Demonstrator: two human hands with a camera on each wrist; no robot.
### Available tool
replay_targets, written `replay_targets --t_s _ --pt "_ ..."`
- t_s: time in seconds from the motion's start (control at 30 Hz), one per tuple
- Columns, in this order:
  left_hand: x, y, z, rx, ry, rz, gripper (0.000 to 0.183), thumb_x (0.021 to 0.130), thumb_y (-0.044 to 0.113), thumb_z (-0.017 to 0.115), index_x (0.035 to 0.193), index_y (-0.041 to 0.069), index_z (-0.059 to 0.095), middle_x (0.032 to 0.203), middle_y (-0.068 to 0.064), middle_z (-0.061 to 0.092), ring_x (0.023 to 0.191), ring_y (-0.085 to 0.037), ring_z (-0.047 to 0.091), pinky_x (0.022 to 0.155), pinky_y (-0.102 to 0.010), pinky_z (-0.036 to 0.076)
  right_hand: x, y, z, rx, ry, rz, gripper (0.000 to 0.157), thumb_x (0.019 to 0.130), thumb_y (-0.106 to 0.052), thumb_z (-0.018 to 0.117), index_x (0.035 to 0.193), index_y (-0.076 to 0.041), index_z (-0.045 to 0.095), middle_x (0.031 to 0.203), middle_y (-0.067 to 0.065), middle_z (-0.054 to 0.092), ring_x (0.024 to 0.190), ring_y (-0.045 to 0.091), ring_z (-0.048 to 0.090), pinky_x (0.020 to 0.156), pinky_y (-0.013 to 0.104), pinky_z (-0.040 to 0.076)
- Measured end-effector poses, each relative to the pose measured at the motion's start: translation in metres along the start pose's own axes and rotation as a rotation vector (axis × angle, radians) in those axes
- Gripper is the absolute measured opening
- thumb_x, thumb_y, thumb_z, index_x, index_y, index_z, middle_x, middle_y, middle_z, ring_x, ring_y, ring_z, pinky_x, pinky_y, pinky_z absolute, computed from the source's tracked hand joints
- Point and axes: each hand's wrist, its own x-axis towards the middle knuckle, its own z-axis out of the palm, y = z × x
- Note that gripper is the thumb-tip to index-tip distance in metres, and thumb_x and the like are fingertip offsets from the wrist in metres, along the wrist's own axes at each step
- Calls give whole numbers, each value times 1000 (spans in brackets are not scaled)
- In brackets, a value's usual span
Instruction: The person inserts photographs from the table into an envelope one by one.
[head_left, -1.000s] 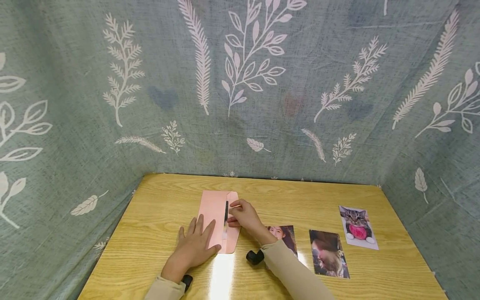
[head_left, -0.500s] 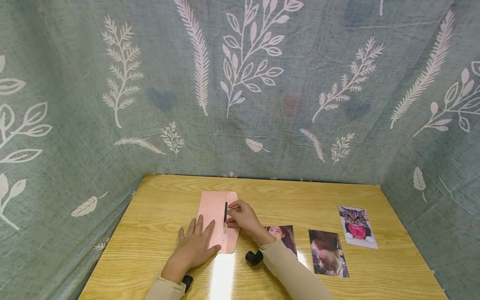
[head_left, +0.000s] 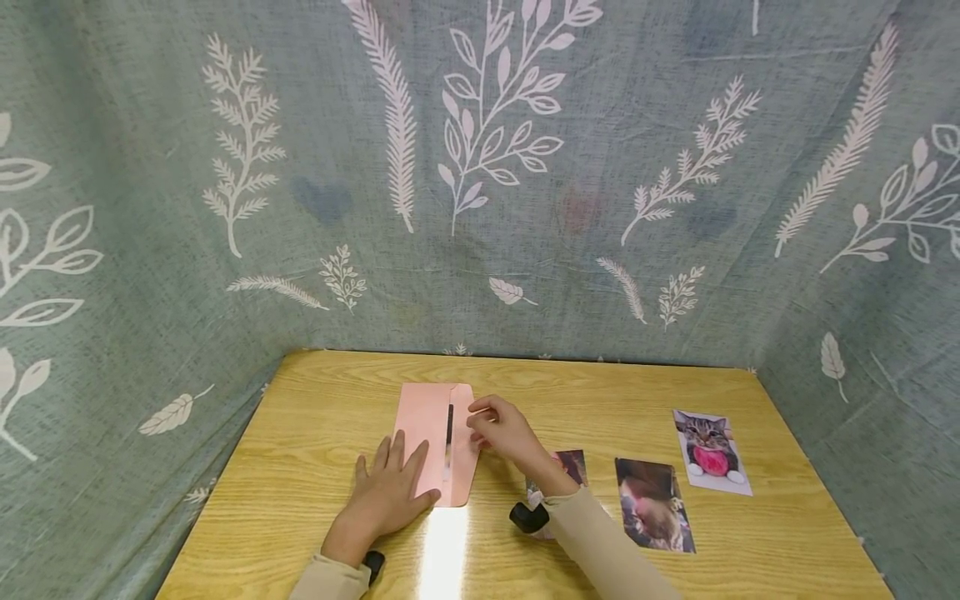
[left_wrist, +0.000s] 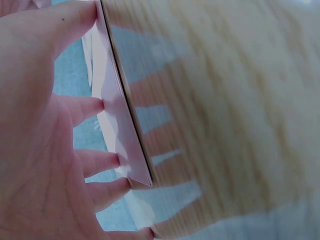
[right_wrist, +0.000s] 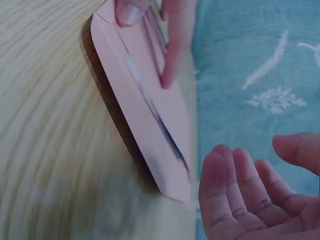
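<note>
A pink envelope [head_left: 423,408] lies on the wooden table with its flap [head_left: 465,467] folded out to the right. A thin strip of a photo [head_left: 449,433] shows at the envelope's opening; the rest of it is hidden inside. My left hand [head_left: 386,492] rests on the envelope's lower left with its fingers spread, and the left wrist view shows its fingertips along the envelope's edge. My right hand [head_left: 506,433] hovers just right of the flap, fingers loosely bent. In the right wrist view nothing is between that hand's thumb and fingers [right_wrist: 215,180].
To the right on the table [head_left: 337,392] lie a cat photo [head_left: 708,450], a dark photo [head_left: 652,504] and another photo [head_left: 573,467] partly covered by my right forearm. A patterned grey-blue cloth [head_left: 450,275] hangs around the table's back and sides.
My right hand has moved right, away from the envelope's opening. The photo now sits deeper, with a narrower strip showing. My left hand stays in place on the envelope.
</note>
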Motion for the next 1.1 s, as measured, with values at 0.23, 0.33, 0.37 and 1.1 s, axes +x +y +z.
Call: replay_targets --t_s 0.23,0.33,0.37,1.1 --pt "-1 1 0 -20 9 0 81 81 68 47 147 24 26 150 -20 12 135 -40 11 96 -69 10 -26 -10 -29 -56 27 -58 31 92 -25 58 118 -8 54 105 16 58 89 40 58 74 52 49" --pt "-1 1 0 -30 12 7 81 82 67 47 147 24 26 150 -20 12 135 -40 11 96 -69 10 -41 -17 -42 -79 58 -93 28 92 -19 58 117 -7 55 102 17 58 85 34 59 71 48 51" --pt "-1 1 0 -31 13 9 81 82 67 47 147 24 26 150 -20 12 135 -40 11 96 -69 10 -47 -20 -46 -85 68 -101 28 92 -17 58 117 -6 55 101 18 57 83 32 59 71 45 51" --pt "-2 2 -3 -46 3 19 79 83 65 48 147 24 26 150 -21 12 135 -41 11 95 -70 9 -94 45 -122 -211 361 52 39 83 -11 69 119 -2 56 89 12 53 71 27 55 56 37 48"
